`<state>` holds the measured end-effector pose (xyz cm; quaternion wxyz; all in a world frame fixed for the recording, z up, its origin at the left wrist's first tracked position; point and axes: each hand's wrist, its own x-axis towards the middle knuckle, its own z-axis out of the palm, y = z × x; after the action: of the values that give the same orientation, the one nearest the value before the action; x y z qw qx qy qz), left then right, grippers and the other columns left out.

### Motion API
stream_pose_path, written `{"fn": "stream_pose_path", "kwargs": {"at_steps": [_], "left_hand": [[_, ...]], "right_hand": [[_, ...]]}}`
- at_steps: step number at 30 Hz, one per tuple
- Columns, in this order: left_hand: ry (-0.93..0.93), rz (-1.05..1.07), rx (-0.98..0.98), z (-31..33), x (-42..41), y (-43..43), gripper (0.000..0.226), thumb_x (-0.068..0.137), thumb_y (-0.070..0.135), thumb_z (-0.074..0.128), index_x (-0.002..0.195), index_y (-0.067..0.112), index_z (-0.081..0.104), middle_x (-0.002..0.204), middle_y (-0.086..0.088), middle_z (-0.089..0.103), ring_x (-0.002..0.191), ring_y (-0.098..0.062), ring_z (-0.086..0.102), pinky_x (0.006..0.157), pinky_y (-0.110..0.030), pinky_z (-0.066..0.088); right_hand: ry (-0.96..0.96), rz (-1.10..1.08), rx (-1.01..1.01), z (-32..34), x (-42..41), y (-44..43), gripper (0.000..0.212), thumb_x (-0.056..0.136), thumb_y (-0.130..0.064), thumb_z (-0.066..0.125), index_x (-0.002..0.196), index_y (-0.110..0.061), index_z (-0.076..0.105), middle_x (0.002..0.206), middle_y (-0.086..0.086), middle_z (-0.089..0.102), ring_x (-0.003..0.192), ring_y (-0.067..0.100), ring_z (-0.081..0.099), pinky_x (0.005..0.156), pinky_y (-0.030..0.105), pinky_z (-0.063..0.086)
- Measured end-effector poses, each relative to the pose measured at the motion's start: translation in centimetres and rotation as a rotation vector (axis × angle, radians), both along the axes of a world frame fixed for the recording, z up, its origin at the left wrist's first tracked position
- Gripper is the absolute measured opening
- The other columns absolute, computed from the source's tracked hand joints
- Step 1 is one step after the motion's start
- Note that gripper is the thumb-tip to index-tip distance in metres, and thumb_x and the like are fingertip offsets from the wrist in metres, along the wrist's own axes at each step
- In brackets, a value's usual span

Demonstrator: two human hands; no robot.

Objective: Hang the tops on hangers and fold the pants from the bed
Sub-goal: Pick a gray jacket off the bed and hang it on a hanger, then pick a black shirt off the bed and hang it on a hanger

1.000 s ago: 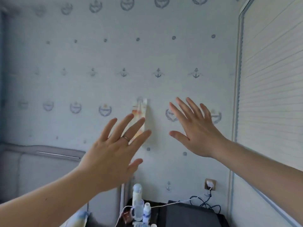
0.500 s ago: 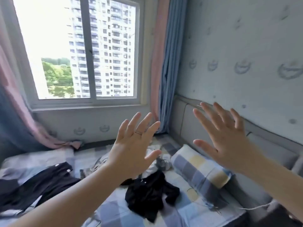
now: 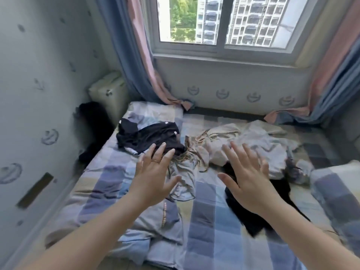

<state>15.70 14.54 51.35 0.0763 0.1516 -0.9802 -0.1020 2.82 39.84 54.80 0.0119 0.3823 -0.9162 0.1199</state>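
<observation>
Head view: the left hand (image 3: pixel 153 180) and the right hand (image 3: pixel 251 184) are held out above the bed (image 3: pixel 210 227), palms down, fingers straight and spread. Neither grip has hold of anything, and neither is seen to touch cloth. The task's clothes lie loose on the checked bed cover: a black garment (image 3: pixel 148 137) beyond the left fingertips, a pale beige heap (image 3: pixel 253 141) with drawstrings beyond the right fingertips, a grey piece (image 3: pixel 183 180) between the hands, and a second black garment (image 3: pixel 251 217) partly under the right hand and forearm. All are judged soft, light and limp. They will sag and may drag neighbouring pieces, so pinch at a waistband, collar or shoulder seam and lift clear before shaking out. Hard to make out: which pieces are tops and which are pants, since all are crumpled; how many pieces the beige heap contains; and a dark blurred mass (image 3: pixel 93 125) beside the bed by the left wall. No hangers are in view. A pillow (image 3: pixel 337 191) is cut off at the right edge.
</observation>
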Motion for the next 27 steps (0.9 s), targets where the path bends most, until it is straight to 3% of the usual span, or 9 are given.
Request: {"fn": "stream_pose_path", "kwargs": {"at_steps": [4,8,12,22,27], "left_hand": [[-0.113,0.087,0.054,-3.4,0.0,-3.5,0.074,0.095,0.066,0.039,0.158,0.034,0.015,0.168,0.006,0.000,0.152,-0.016,-0.015,0.122,-0.048,0.004],[-0.296,0.171,0.128,-7.2,-0.2,-6.1,0.073,0.097,0.068,0.035,0.158,0.036,0.009,0.168,0.008,-0.006,0.153,-0.018,-0.014,0.122,-0.046,0.002],[-0.368,0.267,0.289,-11.0,-1.1,-9.3,0.070,0.097,0.064,0.041,0.157,0.037,0.014,0.168,0.009,0.000,0.154,-0.019,-0.007,0.121,-0.046,0.007],[-0.507,0.263,0.534,-28.4,-5.0,-18.8,0.065,0.097,0.059,0.046,0.154,0.037,0.022,0.167,0.009,0.010,0.153,-0.017,0.000,0.122,-0.044,0.015],[-0.538,0.158,0.514,-38.0,-8.8,-22.8,0.064,0.096,0.058,0.047,0.152,0.041,0.021,0.166,0.009,0.010,0.152,-0.016,0.002,0.121,-0.042,0.015]], "right_hand": [[-0.131,0.024,0.033,-4.9,-3.7,-5.2,0.074,0.088,-0.075,0.008,0.155,-0.047,-0.006,0.167,-0.015,-0.002,0.153,0.015,-0.008,0.120,0.046,-0.006],[-0.296,-0.012,0.076,-9.9,-6.0,-9.8,0.069,0.098,-0.066,0.026,0.158,-0.041,0.004,0.167,-0.012,0.005,0.154,0.016,-0.002,0.120,0.046,0.000],[-0.429,-0.031,0.161,-14.2,-7.4,-14.1,0.068,0.099,-0.064,0.029,0.158,-0.041,0.004,0.167,-0.011,0.006,0.154,0.016,0.003,0.121,0.046,0.007],[-0.492,-0.186,0.311,-29.1,-11.6,-23.8,0.068,0.097,-0.063,0.027,0.158,-0.038,0.010,0.165,-0.010,0.017,0.151,0.018,0.015,0.119,0.046,0.016],[-0.485,-0.213,0.372,-38.7,-14.7,-28.2,0.066,0.097,-0.063,0.029,0.156,-0.040,0.009,0.164,-0.013,0.018,0.148,0.015,0.018,0.116,0.046,0.017]]}}
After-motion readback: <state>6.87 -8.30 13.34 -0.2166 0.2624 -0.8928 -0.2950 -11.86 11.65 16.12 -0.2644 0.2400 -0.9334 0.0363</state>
